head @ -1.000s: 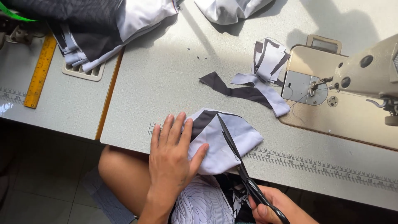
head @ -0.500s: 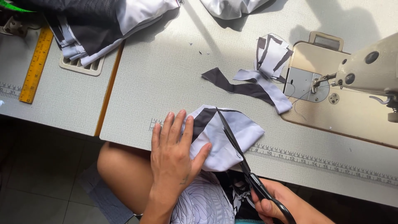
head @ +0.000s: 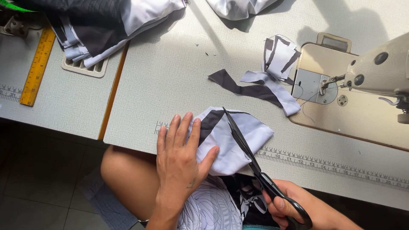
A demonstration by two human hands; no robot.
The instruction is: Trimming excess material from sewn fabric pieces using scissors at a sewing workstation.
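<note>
Our left hand lies flat on the folded cloth piece. Its fingers are spread wide and press the cloth down on the bench. They hold nothing; they only push. The thumb rests on the white part of the cloth.

Our right hand is at the bench edge, closed around the black handles of the scissors. The long dark blades lie across the cloth and look nearly closed, with the tip up near the far fold.

The cloth piece is white with a dark stripe. It sits at the near edge of the bench, between our two hands, and a bit of it hangs over the edge toward our lap.

We think the cutting is partly done. The blades reach almost all the way across the piece, yet it still looks whole, so we cannot tell if the cut has gone through.

Farther out lie cloth strips, dark and white, which may be pieces cut off. Just beside them stands the sewing machine. On the far left are a heap of cloth and a yellow ruler.
</note>
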